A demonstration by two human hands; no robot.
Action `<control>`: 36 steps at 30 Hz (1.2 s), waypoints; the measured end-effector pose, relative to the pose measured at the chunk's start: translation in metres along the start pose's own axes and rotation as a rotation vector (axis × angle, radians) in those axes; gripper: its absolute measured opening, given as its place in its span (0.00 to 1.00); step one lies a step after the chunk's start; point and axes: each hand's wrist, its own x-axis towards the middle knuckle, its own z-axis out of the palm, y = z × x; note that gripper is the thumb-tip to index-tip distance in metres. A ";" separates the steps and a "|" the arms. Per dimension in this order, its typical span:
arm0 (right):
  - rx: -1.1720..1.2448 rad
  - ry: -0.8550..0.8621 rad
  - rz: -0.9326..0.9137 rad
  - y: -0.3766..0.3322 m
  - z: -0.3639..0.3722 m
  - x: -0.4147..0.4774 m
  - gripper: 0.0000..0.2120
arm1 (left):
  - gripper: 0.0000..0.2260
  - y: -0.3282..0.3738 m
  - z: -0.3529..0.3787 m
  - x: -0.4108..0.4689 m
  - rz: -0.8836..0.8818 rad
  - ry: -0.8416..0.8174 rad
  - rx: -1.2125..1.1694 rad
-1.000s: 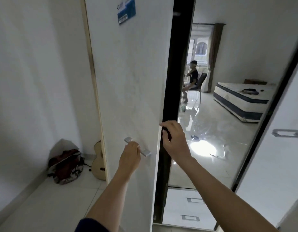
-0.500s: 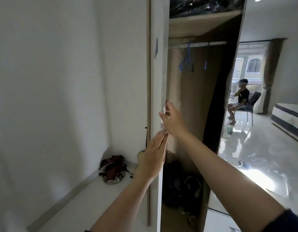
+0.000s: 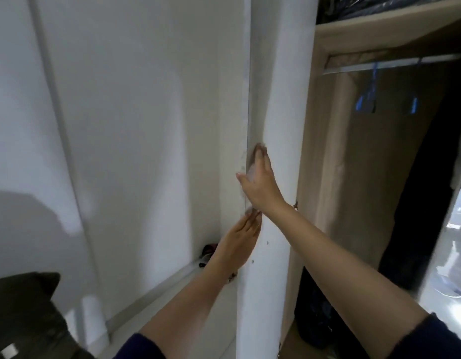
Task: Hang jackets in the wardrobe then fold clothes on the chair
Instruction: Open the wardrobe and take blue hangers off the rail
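1. Head view: a tall white wardrobe door [image 3: 276,99] stands swung out, seen nearly edge-on at mid-frame.
2. The right hand [image 3: 261,182] lies flat on the door's inner face near its edge. Its fingers are straight and together, so the grip is slack and holds nothing.
3. The left hand [image 3: 237,244] touches the door's outer side just below. Its fingers are also straight, and its grip is empty.
4. Right of the door, the tan-lined wardrobe interior [image 3: 353,177] shows a pale metal hanging rail [image 3: 390,64] with blurred blue hangers [image 3: 369,92] on it.
5. Dark bags [image 3: 315,322] sit on the wardrobe floor.
6. A dark fabric piece with a small white tag [image 3: 25,312] fills the lower left corner, too blurred to identify.
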 end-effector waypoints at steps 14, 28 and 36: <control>-0.098 0.068 -0.260 -0.006 0.088 0.079 0.29 | 0.25 -0.066 0.095 -0.005 -0.187 0.188 -0.122; -0.171 0.169 -0.401 0.029 0.087 0.100 0.25 | 0.26 -0.060 0.107 0.002 -0.245 0.332 -0.231; -0.150 0.041 -0.353 0.027 0.063 0.084 0.29 | 0.27 -0.039 0.085 0.007 -0.362 0.304 -0.367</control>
